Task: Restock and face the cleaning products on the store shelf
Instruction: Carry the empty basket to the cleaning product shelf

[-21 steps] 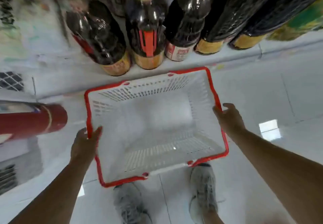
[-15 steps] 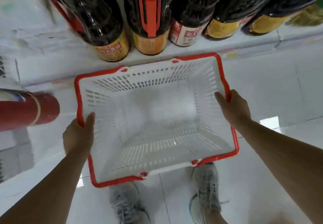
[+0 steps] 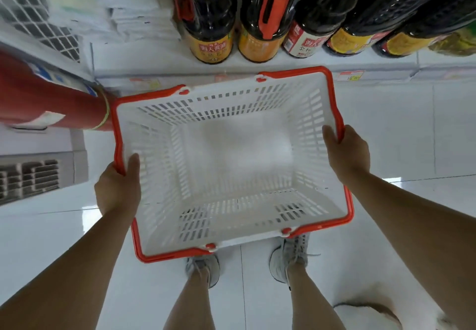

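Note:
An empty white slatted shopping basket (image 3: 304, 92) with a red rim hangs in front of me above the floor. My left hand (image 3: 117, 188) grips its left rim, thumb inside the basket. On the opposite rim my right hand (image 3: 346, 153) holds on the same way. Several large dark bottles (image 3: 211, 17) with yellow and red labels stand on the low white shelf (image 3: 283, 65) just beyond the basket.
A red cylinder (image 3: 51, 100) lies at the left, its end touching or just behind the basket's left corner. White wire mesh (image 3: 33, 17) is at the top left, a grille at the lower left. My two feet stand on the glossy white tile floor (image 3: 412, 136).
Both hands closed onto the basket's side rims and lifted it up toward me. The view shifted, bringing the shelf and bottles nearer.

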`<state>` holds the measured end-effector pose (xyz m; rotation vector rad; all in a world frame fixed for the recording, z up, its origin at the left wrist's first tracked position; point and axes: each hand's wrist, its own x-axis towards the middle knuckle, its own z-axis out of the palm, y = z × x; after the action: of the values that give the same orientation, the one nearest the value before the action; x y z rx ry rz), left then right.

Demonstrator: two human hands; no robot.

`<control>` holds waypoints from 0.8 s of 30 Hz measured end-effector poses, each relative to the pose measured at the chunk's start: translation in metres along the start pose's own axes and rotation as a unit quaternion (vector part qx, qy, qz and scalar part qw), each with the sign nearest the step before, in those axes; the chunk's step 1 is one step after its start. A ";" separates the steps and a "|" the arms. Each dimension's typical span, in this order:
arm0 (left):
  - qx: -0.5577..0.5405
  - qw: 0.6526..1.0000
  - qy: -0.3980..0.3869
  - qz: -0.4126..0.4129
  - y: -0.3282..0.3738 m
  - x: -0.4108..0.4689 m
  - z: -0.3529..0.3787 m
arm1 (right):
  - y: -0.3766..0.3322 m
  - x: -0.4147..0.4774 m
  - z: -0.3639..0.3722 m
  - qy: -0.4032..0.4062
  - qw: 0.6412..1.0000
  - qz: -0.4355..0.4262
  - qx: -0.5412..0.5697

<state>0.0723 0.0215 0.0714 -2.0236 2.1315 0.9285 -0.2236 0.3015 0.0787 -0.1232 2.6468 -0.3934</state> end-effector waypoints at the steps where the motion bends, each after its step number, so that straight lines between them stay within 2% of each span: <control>1: -0.008 1.000 0.002 -0.012 -0.006 -0.012 -0.017 | -0.009 -0.014 -0.009 -0.004 1.000 -0.008 -0.007; 7: -0.047 0.995 0.026 -0.085 -0.060 -0.080 -0.110 | -0.066 -0.093 -0.056 -0.034 0.995 -0.081 -0.040; 13: -0.091 0.979 0.080 -0.166 -0.133 -0.161 -0.163 | -0.119 -0.161 -0.074 -0.081 0.979 -0.169 -0.080; 24: -0.182 0.896 0.143 -0.380 -0.311 -0.296 -0.205 | -0.207 -0.322 -0.018 -0.153 0.909 -0.355 -0.156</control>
<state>0.4736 0.2045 0.2508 -2.9721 1.0558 0.9609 0.0592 0.1569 0.2931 -1.1693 2.2461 -0.1448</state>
